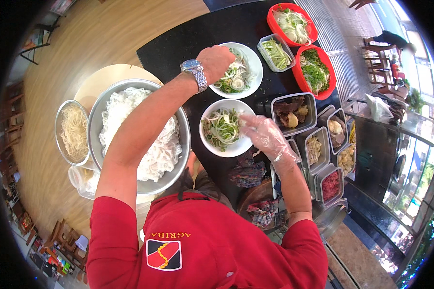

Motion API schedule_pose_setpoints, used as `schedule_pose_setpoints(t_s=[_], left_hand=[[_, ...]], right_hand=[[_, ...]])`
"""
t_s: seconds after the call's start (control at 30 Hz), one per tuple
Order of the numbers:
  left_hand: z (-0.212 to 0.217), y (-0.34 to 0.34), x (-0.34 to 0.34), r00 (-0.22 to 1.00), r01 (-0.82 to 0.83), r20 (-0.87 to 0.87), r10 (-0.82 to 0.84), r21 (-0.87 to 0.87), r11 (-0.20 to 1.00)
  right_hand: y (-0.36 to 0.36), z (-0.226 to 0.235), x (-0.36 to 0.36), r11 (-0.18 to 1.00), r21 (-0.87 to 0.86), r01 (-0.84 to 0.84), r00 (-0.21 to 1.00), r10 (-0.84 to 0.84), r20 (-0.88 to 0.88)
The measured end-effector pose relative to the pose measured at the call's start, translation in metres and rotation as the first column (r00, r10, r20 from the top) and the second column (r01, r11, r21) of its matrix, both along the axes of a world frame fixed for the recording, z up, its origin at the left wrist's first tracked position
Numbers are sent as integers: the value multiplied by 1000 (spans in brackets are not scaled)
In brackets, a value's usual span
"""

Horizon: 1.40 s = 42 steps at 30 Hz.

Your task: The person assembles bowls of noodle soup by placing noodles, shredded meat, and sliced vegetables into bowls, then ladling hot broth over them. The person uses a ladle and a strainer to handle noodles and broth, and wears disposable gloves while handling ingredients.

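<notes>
My bare left hand (216, 62), with a metal wristwatch (195, 72) at its wrist, reaches over the left rim of the far white bowl (256, 67). Its fingers are curled together; what they hold, if anything, is hidden. That bowl contains sliced onion and chopped green herbs (237, 83). Nearer to me, a second white bowl (226, 104) holds similar sliced onion and greens (223, 129). At its right rim is my right hand (267, 137) in a clear plastic glove, fingers stretched toward the greens and somewhat apart. I see nothing in them.
White noodles (156, 154) fill a large metal bowl (97, 144) at left, beside a smaller bowl of thin dry-looking noodles (74, 132). Red baskets (331, 72) of onion and herbs stand far right. Plastic tubs (294, 130) with meat and toppings line the right. A patterned cloth (248, 172) lies near me.
</notes>
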<state>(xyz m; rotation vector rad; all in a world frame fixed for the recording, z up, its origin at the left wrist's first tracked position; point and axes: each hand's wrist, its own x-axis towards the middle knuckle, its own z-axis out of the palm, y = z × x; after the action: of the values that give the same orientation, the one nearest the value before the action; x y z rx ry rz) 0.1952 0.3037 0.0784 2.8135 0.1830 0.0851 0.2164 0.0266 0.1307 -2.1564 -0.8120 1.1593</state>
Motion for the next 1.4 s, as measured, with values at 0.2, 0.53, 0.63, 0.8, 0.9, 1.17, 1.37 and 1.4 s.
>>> schedule_pose_setpoints(t_s=[0.2,0.53,0.63,0.8,0.9,1.17,1.37,1.4], left_hand=[[-17,6,-20,991,-65,-119,62,-18,998],[-37,-23,-10,997,2,79,-13,134,991],[-34,-13,-5,991,-125,-46,128,57,990],[-18,3,-29,994,-59,86,68,-104,993],[-8,25,-48,988,-127,68,136,-123,984],[6,62,-95,949,-314,-3,316,-125,941],[6,59,-105,935,-345,-133,327,-148,927],[7,58,-105,952,-304,-94,292,-155,940]], right_hand=[[32,-1,26,969,184,162,906,-220,360],[73,-5,163,928,343,149,716,-340,610],[70,-24,238,909,275,313,659,-417,626],[87,-63,320,985,-115,131,452,44,891],[108,-74,321,938,132,320,619,-312,721],[121,-101,360,930,-312,195,394,218,893],[97,-87,410,960,271,69,450,-272,850],[95,-78,403,933,319,168,453,-361,815]])
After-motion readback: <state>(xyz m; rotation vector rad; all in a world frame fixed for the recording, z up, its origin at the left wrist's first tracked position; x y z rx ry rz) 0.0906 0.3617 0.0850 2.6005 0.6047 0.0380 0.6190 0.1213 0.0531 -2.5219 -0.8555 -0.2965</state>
